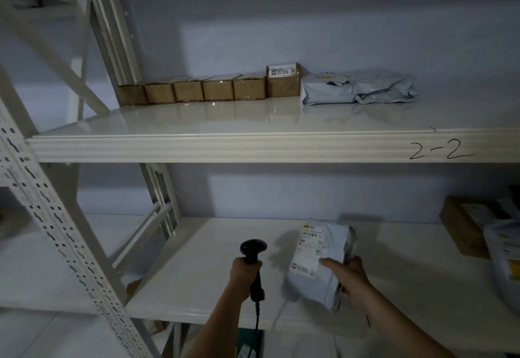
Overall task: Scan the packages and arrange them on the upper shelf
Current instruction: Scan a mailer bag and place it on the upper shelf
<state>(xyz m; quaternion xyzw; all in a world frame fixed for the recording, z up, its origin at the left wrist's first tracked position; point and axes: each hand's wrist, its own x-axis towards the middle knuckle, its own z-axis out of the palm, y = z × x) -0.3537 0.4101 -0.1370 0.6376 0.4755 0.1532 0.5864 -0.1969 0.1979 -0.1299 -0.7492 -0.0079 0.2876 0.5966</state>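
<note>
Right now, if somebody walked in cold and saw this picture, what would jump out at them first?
Probably the two hands low in the frame: the left hand grips a black barcode scanner, and the right hand holds a grey poly mailer with its label facing up. Next, the upper shelf marked "2-2", with a row of brown boxes and grey bags lined along the back wall.

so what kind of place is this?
Likely a parcel storeroom: metal shelving hand-marked 2-2, taped cardboard boxes in a row beside grey mailer bags, a barcode scanner in the left hand.
</note>
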